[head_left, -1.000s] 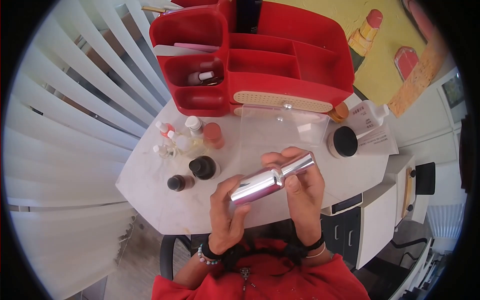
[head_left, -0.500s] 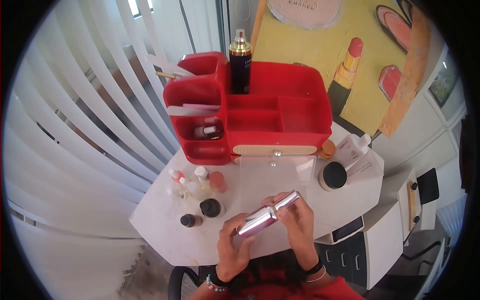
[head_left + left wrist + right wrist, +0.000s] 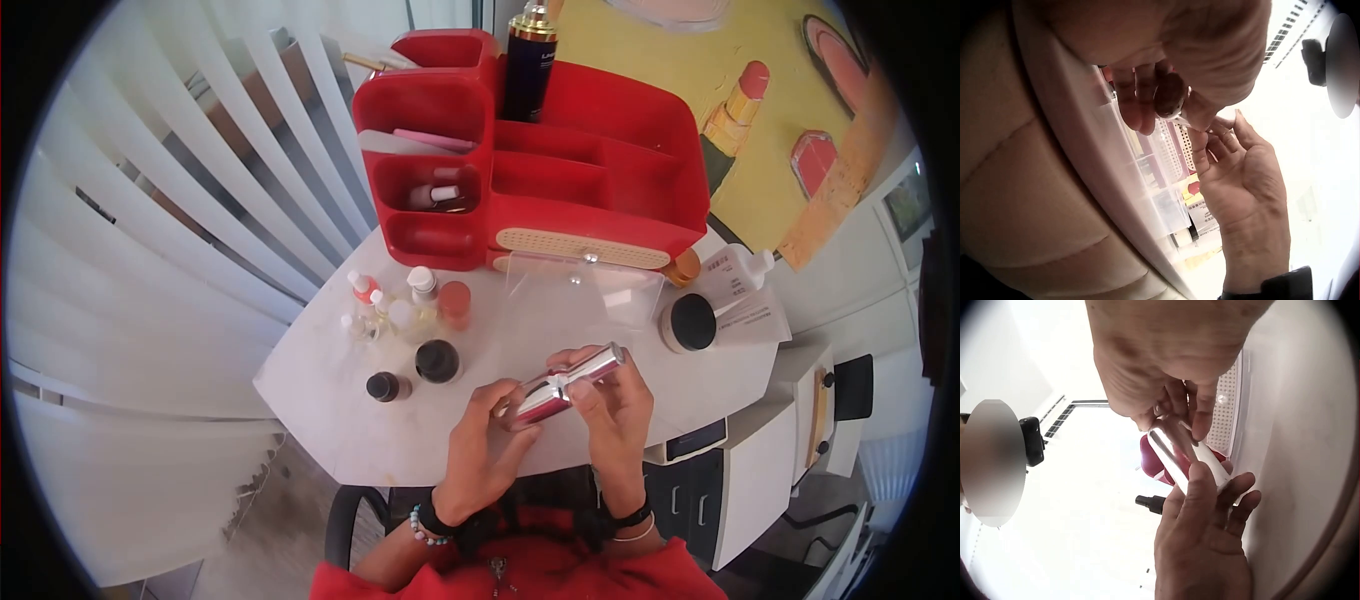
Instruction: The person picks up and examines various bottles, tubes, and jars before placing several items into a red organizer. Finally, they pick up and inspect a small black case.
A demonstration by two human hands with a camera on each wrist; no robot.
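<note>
A shiny pink-and-silver cosmetic bottle with a narrower silver neck or cap end is held tilted above the front of the white table. My left hand grips its wide end between thumb and fingers. Around the narrow end curl the fingers of my right hand, with the thumb near the joint. In the right wrist view the bottle spans both hands. The left wrist view shows my right hand at the far end, with most of the bottle hidden behind my left hand.
Behind stands a red organizer holding a dark spray bottle. A clear drawer projects toward me. Small bottles cluster at left. A black-lidded jar and white tubes lie at right.
The head view has tipped up, then partly back down. My left fingers cover more of the bottle's wide end than before. Both hands stay on the bottle.
</note>
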